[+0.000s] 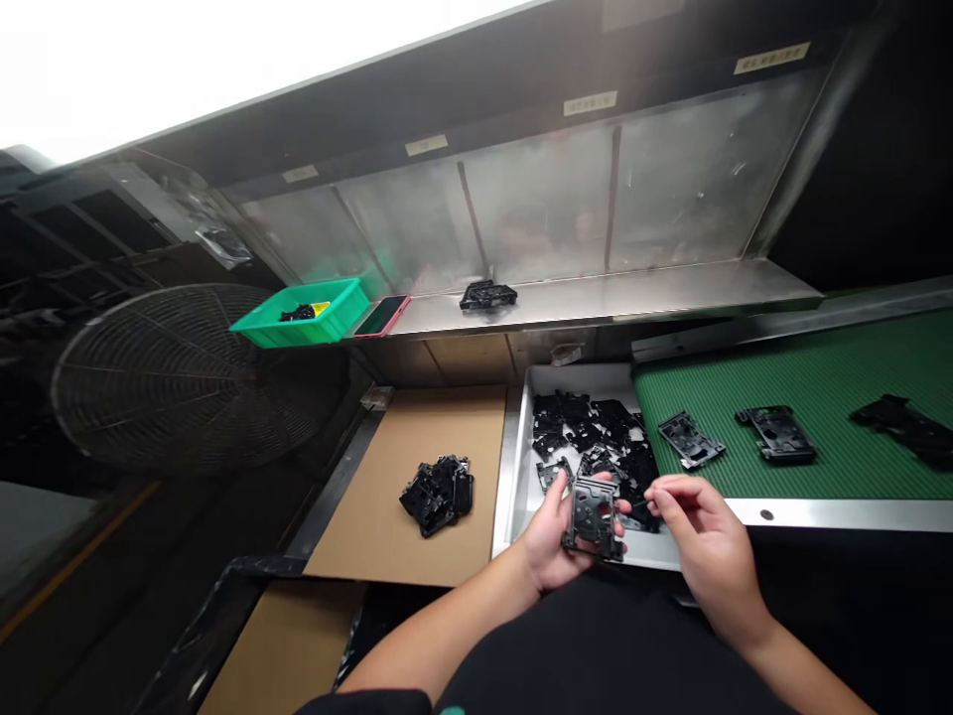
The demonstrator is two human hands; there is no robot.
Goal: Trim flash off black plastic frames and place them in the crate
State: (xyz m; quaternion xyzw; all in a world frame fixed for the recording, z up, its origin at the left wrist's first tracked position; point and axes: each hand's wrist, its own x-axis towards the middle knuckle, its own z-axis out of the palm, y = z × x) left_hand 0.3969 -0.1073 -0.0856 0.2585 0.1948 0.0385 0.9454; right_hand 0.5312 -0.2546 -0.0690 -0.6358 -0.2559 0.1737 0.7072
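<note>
As the left hand (562, 536) clamps a black plastic part (594, 518) above the white bin (585, 376), the right hand (707, 541) hovers just beside, thumb and fingertips together, whether on anything I can't tell; it looks like close one-piece handling; the next touch calls for a steady left grip.

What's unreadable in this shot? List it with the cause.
Head view, all items:
- Back of the held black part: hidden by the left hand and its own front.
- Anything pinched in the right hand: its fingers hide it.
- Most of the floor of the bin: covered by piled parts.
- Rightmost belt part: details blurred.
- Overhead label: text too small and blurred.
</note>
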